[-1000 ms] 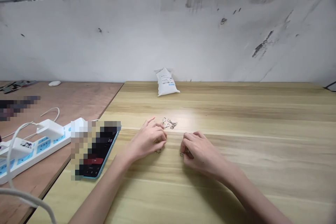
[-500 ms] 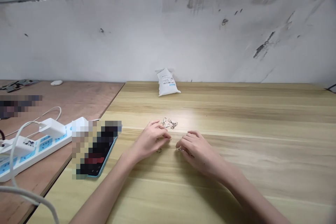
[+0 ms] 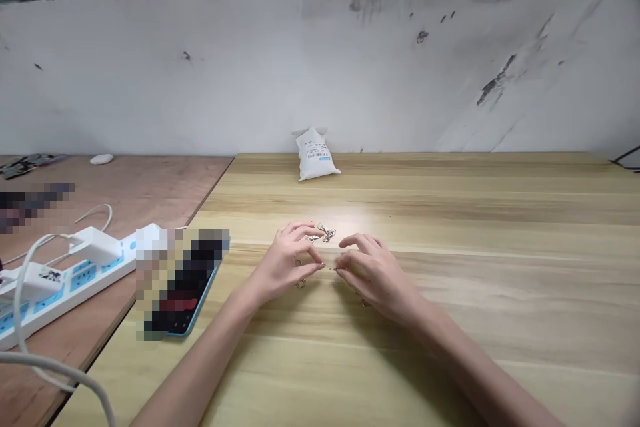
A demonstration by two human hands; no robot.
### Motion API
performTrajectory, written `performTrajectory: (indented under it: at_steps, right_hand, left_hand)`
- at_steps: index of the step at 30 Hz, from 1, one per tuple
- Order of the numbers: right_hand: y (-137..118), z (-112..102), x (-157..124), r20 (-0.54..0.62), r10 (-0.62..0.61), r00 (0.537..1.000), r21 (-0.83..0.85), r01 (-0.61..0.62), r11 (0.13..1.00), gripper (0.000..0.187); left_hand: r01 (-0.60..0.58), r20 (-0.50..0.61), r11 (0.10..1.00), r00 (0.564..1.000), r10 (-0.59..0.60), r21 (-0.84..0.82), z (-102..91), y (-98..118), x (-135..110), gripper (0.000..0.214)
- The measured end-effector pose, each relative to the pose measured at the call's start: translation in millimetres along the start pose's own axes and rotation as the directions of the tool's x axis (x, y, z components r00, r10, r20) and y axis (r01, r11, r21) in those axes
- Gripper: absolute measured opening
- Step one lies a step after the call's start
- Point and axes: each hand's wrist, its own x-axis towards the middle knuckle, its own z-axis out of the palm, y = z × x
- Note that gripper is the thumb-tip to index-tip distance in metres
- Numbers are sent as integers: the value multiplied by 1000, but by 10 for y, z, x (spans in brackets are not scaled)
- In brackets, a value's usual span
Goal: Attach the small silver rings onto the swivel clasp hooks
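My left hand (image 3: pixel 289 259) rests on the light wooden table (image 3: pixel 450 227), its fingers pinched on a small metal clasp. A ring of the clasp (image 3: pixel 301 283) shows below the fingers. My right hand (image 3: pixel 367 270) lies close beside it, fingertips pinched on another small metal piece (image 3: pixel 332 269) where the two hands meet. A little pile of metal clasps (image 3: pixel 324 233) lies just beyond the fingertips.
A small white bag (image 3: pixel 315 155) stands at the table's far edge by the wall. A phone (image 3: pixel 183 297) lies at the left edge. On the adjoining brown table lie a white power strip (image 3: pixel 65 277) with plugs and cables, and a white mouse (image 3: pixel 101 159).
My right hand has moved left and forward until its fingertips meet those of my left hand. My left hand has shifted slightly toward the pile of clasps.
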Motion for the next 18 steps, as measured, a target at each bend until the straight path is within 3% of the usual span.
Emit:
performTrajectory:
  at_steps: [12,18]
  right_hand:
    - [-6,12,-11,-30,75,997,174,-69,982,6]
    - [-31,-1,-17,-5,102,995,205,-99,974,7]
  left_hand:
    - [-42,-11,999,999,42,-21,44,54,-10,6]
    - [8,7,993,1000,-7,-122,31,86,-16,3]
